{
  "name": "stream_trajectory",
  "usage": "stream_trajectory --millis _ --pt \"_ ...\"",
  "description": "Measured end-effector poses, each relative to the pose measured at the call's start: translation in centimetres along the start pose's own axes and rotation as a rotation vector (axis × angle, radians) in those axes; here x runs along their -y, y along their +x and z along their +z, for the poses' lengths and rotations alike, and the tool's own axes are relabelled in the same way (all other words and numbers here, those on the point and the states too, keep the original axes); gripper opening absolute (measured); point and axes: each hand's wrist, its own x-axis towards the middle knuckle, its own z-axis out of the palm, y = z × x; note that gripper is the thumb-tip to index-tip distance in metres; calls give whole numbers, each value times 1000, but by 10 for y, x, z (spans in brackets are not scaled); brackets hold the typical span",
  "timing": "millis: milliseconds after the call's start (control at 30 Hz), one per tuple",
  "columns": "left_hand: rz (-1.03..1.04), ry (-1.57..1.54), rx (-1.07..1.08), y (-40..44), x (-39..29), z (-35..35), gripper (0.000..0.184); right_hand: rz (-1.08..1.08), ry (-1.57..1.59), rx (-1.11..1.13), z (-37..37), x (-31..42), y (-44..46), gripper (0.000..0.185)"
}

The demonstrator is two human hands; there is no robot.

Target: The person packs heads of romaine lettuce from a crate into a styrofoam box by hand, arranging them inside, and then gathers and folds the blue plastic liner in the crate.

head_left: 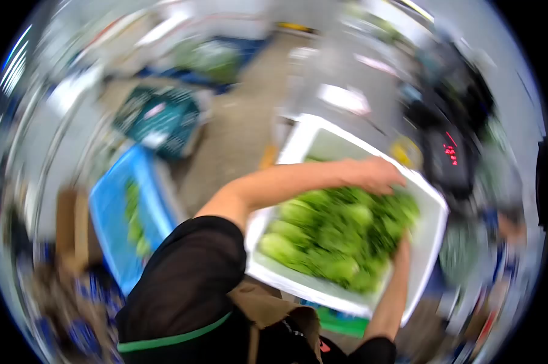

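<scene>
A white foam box (341, 300) stands tilted in view before me, holding several heads of leafy greens (328, 233) with pale green bases at the left and darker, ruffled leaves at the right. My left hand (377, 176) reaches across the box from the left, its fingers curled down onto the leaves near the far right corner. Low along the inner right wall, my right hand (403, 246) is pushed in beside the greens. Leaves and blur hide its fingers.
A metal table (322, 67) with papers lies beyond the box. At right is a black scale (450, 158) with red digits, beside a yellow tape roll (406, 151). A blue-lined crate (113, 212) and a dark green bundle (158, 118) stand at left. A green container (341, 323) sits below.
</scene>
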Motion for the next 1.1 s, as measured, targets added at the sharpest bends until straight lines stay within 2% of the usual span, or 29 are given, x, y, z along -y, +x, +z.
stream_trajectory --millis 33,100,133,167,200,267,300,333,367,400,433,467,500,533,600,633,667,733,767,833,900,1000,1100 --pt "-8 -33 -150 -54 3 -28 39 -93 -270 -44 -6 -2 3 77" --pt "-215 -144 -428 -160 -8 -81 38 -200 -885 -292 -18 11 9 80" --pt "-365 -251 -526 -217 -22 -106 33 -220 -1041 -414 -25 25 9 81" --pt "-510 -303 -694 -274 -16 -108 29 -308 -1225 -546 -2 63 -36 51" --pt "-724 -297 -886 -334 -16 -104 28 -478 -1189 -657 18 95 -82 48" --pt "-1031 -125 -1281 -455 -17 -77 29 -863 -972 -654 73 155 -190 41" --pt "-1225 -146 -1440 -514 -28 -59 27 -1018 -877 -578 104 179 -244 38" --pt "-1426 -133 -1506 -580 -43 -45 24 -1150 -828 -471 141 199 -293 36" --pt "-1503 -210 -1658 -636 -48 -15 24 -1245 -796 -351 180 213 -333 33" --pt "-1630 -219 -1734 -686 -56 13 25 -1358 -847 -316 224 222 -371 33" --pt "-1690 -241 -1900 -734 -62 45 23 -1472 -895 -280 269 231 -408 33" --pt "-1825 -203 -1901 -780 -67 75 23 -1453 -495 253 315 225 -382 42" --pt "-1955 -174 -1889 -814 -69 100 23 -1486 -586 393 366 218 -422 36" --pt "-2002 -227 -1855 -837 -70 113 25 -1568 -593 681 422 211 -462 35" --pt "-2080 -328 -1777 -872 -66 124 29 -1307 -555 1095 521 168 -546 37" --pt "-2077 -318 -1728 -880 -55 126 30 -1210 -673 1184 564 145 -569 36" --pt "-2068 -295 -1678 -888 -47 110 31 -1078 -658 1365 609 118 -586 35" --pt "-1980 -278 -1567 -908 -17 90 37 -565 -513 1578 692 58 -612 39" --pt "-1935 -206 -1494 -921 1 76 37 -401 -489 1590 735 23 -608 50" --pt "-1840 -75 -1347 -939 38 53 38 -166 -423 1462 798 -24 -615 61" --pt "-1766 71 -1223 -956 74 31 39 -28 -436 1208 845 -50 -613 66" --pt "-1610 127 -1001 -969 120 9 40 129 -562 874 893 -53 -587 58" --pt "-1460 94 -653 -950 143 3 41 251 -514 704 915 -59 -548 45"
